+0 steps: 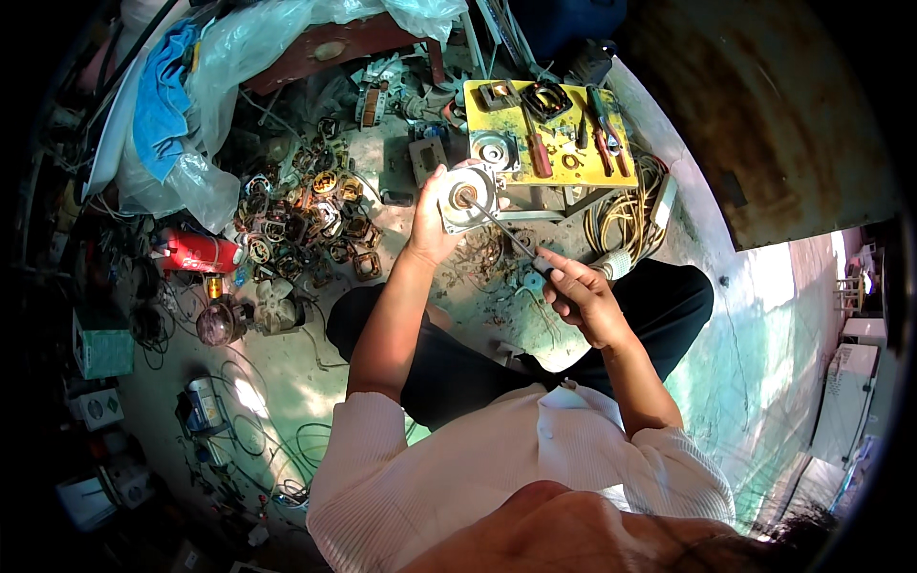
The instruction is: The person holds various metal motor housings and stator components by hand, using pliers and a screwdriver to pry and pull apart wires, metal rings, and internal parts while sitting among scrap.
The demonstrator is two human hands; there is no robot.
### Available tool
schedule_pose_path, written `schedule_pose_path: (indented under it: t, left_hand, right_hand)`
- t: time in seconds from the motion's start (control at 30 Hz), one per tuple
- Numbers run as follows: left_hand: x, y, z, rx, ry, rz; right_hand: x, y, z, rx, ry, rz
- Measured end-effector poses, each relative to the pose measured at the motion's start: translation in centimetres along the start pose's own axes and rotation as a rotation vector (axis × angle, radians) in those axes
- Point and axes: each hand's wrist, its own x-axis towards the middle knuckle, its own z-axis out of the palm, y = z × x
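Observation:
My left hand [432, 227] holds up a round silver motor housing [468, 197] with a copper-coloured centre, gripping it by its left rim. My right hand [579, 294] is closed around the dark handle of a long thin screwdriver [506, 234]. The shaft slants up and to the left, and its tip reaches the centre of the housing. Both hands are raised above my knees in dark trousers, over a concrete floor.
A yellow board [549, 162] lies ahead with red-handled pliers [604, 124], a screwdriver and motor parts. Several copper-wound motor coils [310, 215] are piled at left, beside a red canister [201, 253]. A yellow cable coil [626, 215] lies at right, plastic sheeting [244, 57] behind.

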Motion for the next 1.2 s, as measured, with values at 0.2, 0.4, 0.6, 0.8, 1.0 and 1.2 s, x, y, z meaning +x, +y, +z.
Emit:
schedule_pose_path:
  t: [0.2,0.4,0.6,0.8,1.0,1.2]
  left_hand:
    - [-0.1,0.0,-0.6,0.151,-0.046,-0.075]
    - [0.0,-0.8,-0.1,0.329,0.049,-0.109]
    - [0.9,-1.4,-0.2,0.257,0.183,-0.064]
    - [0.7,-1.1,-0.1,0.087,0.362,0.037]
    - [0.1,0.4,0.9,0.055,0.297,0.082]
    - [-0.1,1.4,1.3,0.021,0.258,0.074]
  right_hand:
    - [-1.0,-1.6,-0.9,0.116,-0.009,0.095]
    - [-0.7,-0.9,-0.6,0.142,0.031,0.096]
    - [1.4,3.4,0.3,-0.061,0.167,-0.122]
    - [3.8,6.2,1.5,-0.524,0.243,-0.401]
    - [3.3,0.9,0.3,-0.124,-0.101,0.03]
    - [1.9,0.4,1.7,0.008,-0.131,0.039]
